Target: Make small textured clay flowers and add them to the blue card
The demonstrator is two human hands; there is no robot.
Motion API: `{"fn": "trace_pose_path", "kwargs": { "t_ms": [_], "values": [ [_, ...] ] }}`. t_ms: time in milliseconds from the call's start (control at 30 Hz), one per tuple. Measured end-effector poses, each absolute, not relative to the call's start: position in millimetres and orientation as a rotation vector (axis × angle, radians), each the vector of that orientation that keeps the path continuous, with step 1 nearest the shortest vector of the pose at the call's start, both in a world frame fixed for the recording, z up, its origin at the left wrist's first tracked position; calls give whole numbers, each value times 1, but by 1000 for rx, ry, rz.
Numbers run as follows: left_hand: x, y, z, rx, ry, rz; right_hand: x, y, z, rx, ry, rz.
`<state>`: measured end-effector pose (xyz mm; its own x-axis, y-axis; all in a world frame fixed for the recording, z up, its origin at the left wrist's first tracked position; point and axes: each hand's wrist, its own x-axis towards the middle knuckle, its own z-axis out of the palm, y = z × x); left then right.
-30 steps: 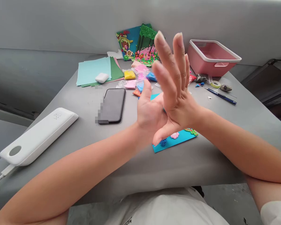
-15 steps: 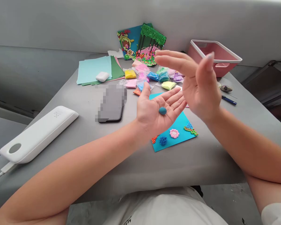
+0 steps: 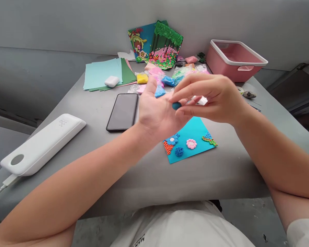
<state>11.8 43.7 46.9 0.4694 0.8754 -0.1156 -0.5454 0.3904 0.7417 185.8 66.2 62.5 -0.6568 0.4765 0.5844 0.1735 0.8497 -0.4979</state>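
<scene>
A small dark teal ball of modelling clay [image 3: 176, 105] sits between the thumb and fingertips of my right hand [image 3: 216, 97]. Right beneath it, my left hand [image 3: 158, 115] lies palm up with its fingers stretched out, partly covered by the right one. Whether the ball still touches the left palm I cannot tell. Below both hands a blue card [image 3: 190, 132] rests on the table. It carries a pink clay flower [image 3: 191, 143], a blue clay flower [image 3: 172, 139], a dark blue cluster [image 3: 179, 152] and beaded corners.
Several bags of coloured clay, such as a yellow one [image 3: 142, 78], lie behind my hands. A phone [image 3: 123, 111], a white power bank [image 3: 43, 145], an earphone case [image 3: 112, 81] and paper sheets [image 3: 100, 73] are leftward. Decorated cards [image 3: 166, 48] and a pink basket [image 3: 237, 61] stand at the back.
My right hand has come down from above and its fingers have closed on the clay ball that lay in my left palm. The left hand has shifted slightly left and up.
</scene>
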Motion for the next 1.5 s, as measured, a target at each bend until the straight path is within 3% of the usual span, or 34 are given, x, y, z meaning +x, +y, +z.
{"fn": "trace_pose_path", "kwargs": {
  "t_ms": [267,500,867,1067,1500],
  "values": [
    [-41,40,13,1690,778,1192,198,26,46,-527,-2208,754],
    [-60,32,-7,2323,741,956,199,15,18,-624,-2126,760],
    [-65,22,-10,2456,761,782,210,20,6,-593,-2305,531],
    [-65,27,-18,2471,745,835,192,-2,-2,-522,-2364,624],
    [-69,31,-19,2573,786,846,178,-12,-15,-490,-2487,363]
  ]
}}
